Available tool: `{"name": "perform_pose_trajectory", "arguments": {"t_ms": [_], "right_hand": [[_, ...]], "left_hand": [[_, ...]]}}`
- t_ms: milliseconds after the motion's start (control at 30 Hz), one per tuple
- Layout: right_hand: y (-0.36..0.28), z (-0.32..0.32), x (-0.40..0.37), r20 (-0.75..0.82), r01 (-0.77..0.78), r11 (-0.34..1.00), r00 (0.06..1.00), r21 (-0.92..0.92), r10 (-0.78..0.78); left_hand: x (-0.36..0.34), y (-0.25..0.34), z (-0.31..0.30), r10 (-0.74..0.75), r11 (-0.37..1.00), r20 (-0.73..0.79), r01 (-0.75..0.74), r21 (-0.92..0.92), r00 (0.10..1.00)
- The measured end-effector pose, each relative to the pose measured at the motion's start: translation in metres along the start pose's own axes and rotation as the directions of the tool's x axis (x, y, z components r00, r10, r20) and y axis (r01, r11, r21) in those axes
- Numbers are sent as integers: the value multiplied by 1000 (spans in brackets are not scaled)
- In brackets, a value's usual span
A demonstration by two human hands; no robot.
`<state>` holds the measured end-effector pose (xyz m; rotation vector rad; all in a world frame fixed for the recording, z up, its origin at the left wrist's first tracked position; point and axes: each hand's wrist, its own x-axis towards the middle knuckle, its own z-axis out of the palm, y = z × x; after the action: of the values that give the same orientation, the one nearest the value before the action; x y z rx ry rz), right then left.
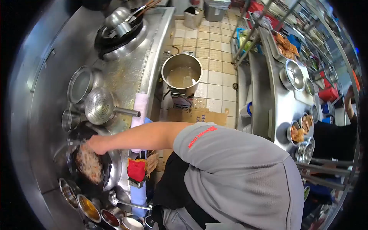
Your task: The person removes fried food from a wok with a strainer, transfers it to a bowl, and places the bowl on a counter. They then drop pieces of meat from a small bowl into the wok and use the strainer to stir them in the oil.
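My right hand (99,145) reaches over the near wok (108,174) at the lower left, with its fingers at the edge of the food. They are smeared and partly hidden, so I cannot see whether they hold anything. Pale, shredded-looking food (90,165) with orange bits fills the wok and is blurred. Just above the wok lies a perforated strainer (99,106), its handle pointing right. Below it, a ladle (128,204) rests with its handle toward my apron. My left hand is out of the picture.
Bowls of sauce (89,208) line the lower left. Further up the stove, another wok (126,44) holds metal ladles. A large pot (182,74) stands by the tiled floor. On the right, a steel counter (281,107) carries bowls and trays of meat; another person (333,138) is beyond.
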<state>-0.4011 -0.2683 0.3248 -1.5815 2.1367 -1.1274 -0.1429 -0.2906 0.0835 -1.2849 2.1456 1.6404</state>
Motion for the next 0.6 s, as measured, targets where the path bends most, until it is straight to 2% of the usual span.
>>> {"name": "perform_pose_trajectory", "arguments": {"t_ms": [67, 100, 133, 167, 200, 233, 267, 300, 333, 367, 400, 433, 467, 500, 533, 567, 600], "right_hand": [[-5, -18, 4, 35, 6, 999, 999, -46, -4], [0, -14, 10, -78, 75, 989, 993, -127, -85], [4, -9, 18, -25, -120, 989, 993, -81, 118], [17, 6, 32, -1, -55, 991, 998, -125, 55], [15, -1, 36, 224, -129, 982, 962, -134, 157], [38, 28, 51, 188, 76, 961, 982, -266, -25], [53, 43, 59, 250, -6, 985, 967, -171, 49], [32, 13, 45, 379, 249, 898, 920, -362, -102], [25, 7, 45, 432, 205, 956, 897, -211, -97], [68, 49, 67, 523, 293, 898, 848, -328, -85], [82, 63, 64, 481, -136, 958, 877, 253, -3], [53, 49, 60, 577, -382, 873, 803, 305, 150], [24, 32, 52, 672, -612, 728, 682, 308, 289], [19, 35, 51, 693, -594, 749, 671, 291, 263], [16, 38, 51, 717, -635, 702, 648, 322, 257], [15, 41, 51, 740, -676, 650, 623, 348, 252], [18, 45, 52, 755, -665, 668, 613, 333, 233]], "left_hand": [[-27, -46, 15, -44, 995, 56, 39, 94, 997], [-50, -63, 27, -79, 989, 86, 67, 135, 993], [-64, -77, 40, -120, 985, 105, 105, 136, 987], [-76, -83, 48, -170, 981, 106, 158, 111, 980], [-85, -87, 50, -229, 973, 95, 223, 65, 969], [-98, -93, 47, 208, 960, -85, -187, 207, 974], [-98, -113, 51, -58, 982, -82, 71, 173, 995], [-104, -122, 57, -148, 982, -165, 165, 92, 975], [-112, -130, 65, -233, 971, -226, 241, 8, 946], [-125, -141, 71, -275, 961, -268, 271, -50, 923], [-133, -151, 78, -322, 947, -268, 312, -77, 908], [-139, -160, 87, -360, 933, -261, 346, -102, 896], [-145, -168, 97, -380, 925, -281, 351, -148, 881], [-152, -175, 106, -374, 926, -271, 371, -63, 887], [-157, -181, 116, -368, 922, -257, 387, 25, 894], [-162, -186, 127, -323, 940, -279, 341, 18, 904], [-164, -186, 135, -335, 938, -295, 347, -14, 895]]}}
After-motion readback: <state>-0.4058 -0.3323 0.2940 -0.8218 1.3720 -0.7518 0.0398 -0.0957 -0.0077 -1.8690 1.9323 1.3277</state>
